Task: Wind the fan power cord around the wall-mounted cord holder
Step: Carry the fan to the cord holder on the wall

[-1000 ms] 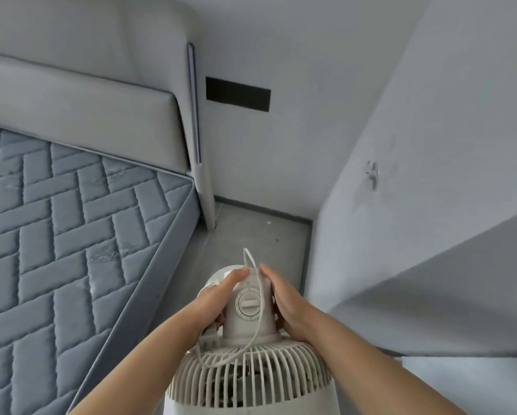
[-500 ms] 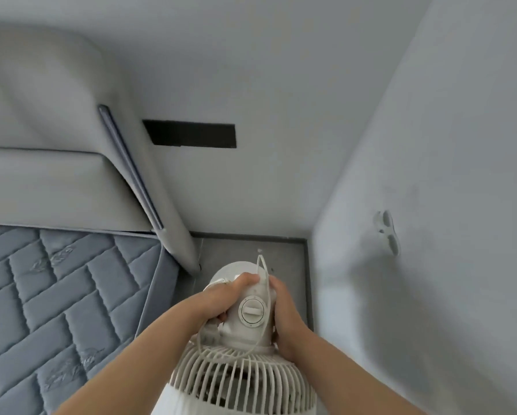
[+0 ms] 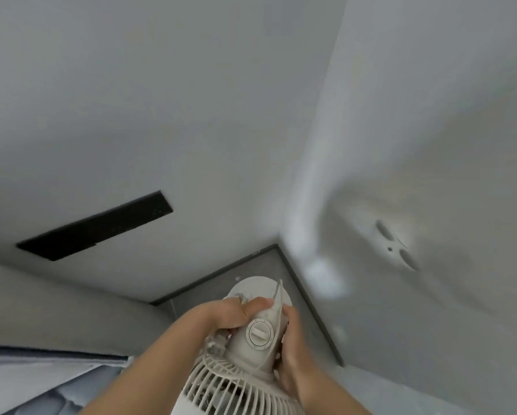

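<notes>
A cream fan (image 3: 239, 387) stands low in the view, its motor housing with a round dial (image 3: 257, 332) facing me. My left hand (image 3: 236, 313) wraps the housing from the left. My right hand (image 3: 290, 339) grips it from the right. The white power cord (image 3: 276, 298) loops over the top of the housing between my hands and runs down across the grille. Whether either hand also pinches the cord I cannot tell. A white two-lobed cord holder (image 3: 396, 250) is fixed on the right wall, blurred, up and to the right of the fan.
The fan stands in a narrow floor corner (image 3: 251, 265) with dark skirting. A black rectangular slot (image 3: 95, 226) is in the back wall. A grey headboard (image 3: 41, 310) and the mattress edge (image 3: 50, 387) lie at the lower left.
The view has swung up and to the right and tilted. The cord holder now appears larger and nearer. Both hands stay on the fan's housing; most of the bed has left view.
</notes>
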The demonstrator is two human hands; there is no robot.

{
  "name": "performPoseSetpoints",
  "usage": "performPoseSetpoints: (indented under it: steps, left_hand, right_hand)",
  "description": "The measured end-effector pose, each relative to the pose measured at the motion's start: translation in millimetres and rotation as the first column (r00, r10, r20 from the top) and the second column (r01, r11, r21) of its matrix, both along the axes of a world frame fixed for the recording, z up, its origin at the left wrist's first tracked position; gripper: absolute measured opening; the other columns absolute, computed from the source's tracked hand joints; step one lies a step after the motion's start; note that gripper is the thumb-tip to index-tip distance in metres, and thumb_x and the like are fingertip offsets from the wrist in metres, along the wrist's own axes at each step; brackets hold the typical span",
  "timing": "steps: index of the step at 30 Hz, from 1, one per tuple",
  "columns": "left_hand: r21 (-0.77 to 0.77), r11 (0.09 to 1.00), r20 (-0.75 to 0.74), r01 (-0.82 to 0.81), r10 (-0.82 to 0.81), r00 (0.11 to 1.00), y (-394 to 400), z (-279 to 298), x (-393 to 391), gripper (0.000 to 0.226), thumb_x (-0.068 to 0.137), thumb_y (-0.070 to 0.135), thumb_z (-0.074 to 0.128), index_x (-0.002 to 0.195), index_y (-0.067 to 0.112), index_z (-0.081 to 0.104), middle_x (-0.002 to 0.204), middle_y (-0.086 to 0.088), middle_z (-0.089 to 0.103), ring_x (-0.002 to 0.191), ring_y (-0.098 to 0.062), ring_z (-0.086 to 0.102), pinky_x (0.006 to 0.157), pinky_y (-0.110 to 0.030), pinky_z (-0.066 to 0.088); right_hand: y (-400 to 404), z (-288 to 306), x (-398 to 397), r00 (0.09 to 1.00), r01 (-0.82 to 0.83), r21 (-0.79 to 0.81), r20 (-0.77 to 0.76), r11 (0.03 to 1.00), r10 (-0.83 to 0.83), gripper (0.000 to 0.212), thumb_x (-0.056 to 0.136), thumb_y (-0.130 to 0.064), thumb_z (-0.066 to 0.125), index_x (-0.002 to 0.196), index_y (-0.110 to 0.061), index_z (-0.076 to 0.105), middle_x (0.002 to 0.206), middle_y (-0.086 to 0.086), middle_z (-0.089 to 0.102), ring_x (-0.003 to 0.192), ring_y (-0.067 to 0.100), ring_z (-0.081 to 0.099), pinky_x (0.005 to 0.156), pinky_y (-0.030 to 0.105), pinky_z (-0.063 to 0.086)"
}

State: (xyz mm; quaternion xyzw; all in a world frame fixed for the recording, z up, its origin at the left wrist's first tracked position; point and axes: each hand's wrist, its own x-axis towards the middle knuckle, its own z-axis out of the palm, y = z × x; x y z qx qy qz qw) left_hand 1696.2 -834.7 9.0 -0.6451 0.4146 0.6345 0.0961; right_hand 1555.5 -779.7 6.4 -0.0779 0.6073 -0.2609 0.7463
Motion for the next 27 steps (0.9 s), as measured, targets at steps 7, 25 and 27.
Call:
performPoseSetpoints:
  steps: [7, 25, 27]
  left_hand:
    - [0.012, 0.952, -0.024, 0.306, -0.306, 0.952, -66.8, -36.8, 10.4, 0.113, 0.042, 0.099, 0.050, 0.124, 0.023, 0.062, 0.115, -0.003, 0.071, 0.100, -0.021, 0.069, 0.096, -0.041, 0.052]
    - [0.067, 0.839, -0.076, 0.540, -0.535, 0.841, -123.3, -84.3, -40.9, 0.109, 0.039, 0.097, 0.056, 0.119, 0.022, 0.064, 0.109, -0.004, 0.074, 0.099, -0.024, 0.071, 0.095, -0.042, 0.052]
    - [0.067, 0.827, -0.079, 0.558, -0.553, 0.830, -128.1, -78.3, -47.5, 0.110, 0.040, 0.097, 0.053, 0.118, 0.020, 0.064, 0.108, -0.007, 0.073, 0.094, -0.024, 0.070, 0.089, -0.036, 0.054]
  right_hand:
    - [-26.3, -44.8, 42.8, 0.886, 0.452, 0.058, 0.090, 0.890, -0.455, 0.070, 0.085, -0.062, 0.035, 0.119, -0.008, 0.065, 0.115, 0.026, 0.067, 0.109, 0.042, 0.063, 0.096, 0.062, 0.046]
    - [-61.0, -72.3, 23.1, 0.730, 0.683, 0.037, -0.023, 0.729, -0.683, 0.060, 0.093, -0.050, 0.034, 0.105, -0.003, 0.069, 0.084, 0.019, 0.076, 0.073, 0.028, 0.074, 0.054, 0.033, 0.058]
    - [-63.3, -67.1, 14.1, 0.743, 0.669, 0.036, 0.004, 0.743, -0.669, 0.058, 0.096, -0.047, 0.030, 0.092, -0.005, 0.070, 0.063, 0.011, 0.074, 0.051, 0.019, 0.070, 0.039, 0.022, 0.051]
